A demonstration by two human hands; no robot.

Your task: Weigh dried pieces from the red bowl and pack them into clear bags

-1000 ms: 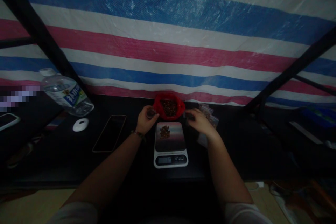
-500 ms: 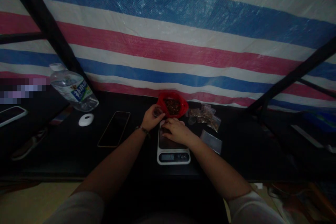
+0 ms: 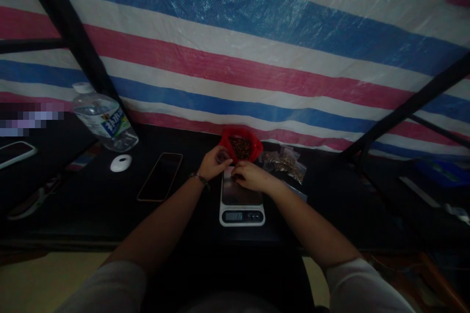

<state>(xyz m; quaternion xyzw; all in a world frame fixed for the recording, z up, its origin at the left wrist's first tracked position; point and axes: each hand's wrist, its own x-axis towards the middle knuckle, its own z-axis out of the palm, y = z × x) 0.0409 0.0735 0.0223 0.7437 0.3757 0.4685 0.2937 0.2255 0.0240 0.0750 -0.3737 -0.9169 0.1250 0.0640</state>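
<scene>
A white kitchen scale (image 3: 242, 194) with a dark metal top and a lit display stands in front of me. Beside its far left corner, my left hand (image 3: 213, 163) is closed around a small clear round container (image 3: 222, 157), partly covered by the fingers. Over the far part of the scale, my right hand (image 3: 250, 176) is closed with curled fingertips; what they pinch, if anything, is hidden. Just beyond both hands sits an open red bag (image 3: 259, 146) holding small brown bits. Right of it lie several small clear zip bags (image 3: 288, 161) of similar brown bits.
A flat clear bag (image 3: 296, 190) lies partly behind my right forearm. On the left of the black table (image 3: 110, 205) are a phone (image 3: 160, 177), a white oval object (image 3: 121, 163) and a clear bottle (image 3: 106, 120). A striped sheet (image 3: 235, 73) hangs behind, between dark metal bars.
My right hand has shifted slightly right on the scale, its fingers more curled. My left hand stays by the red bag with the clear container. The view has tilted slightly.
</scene>
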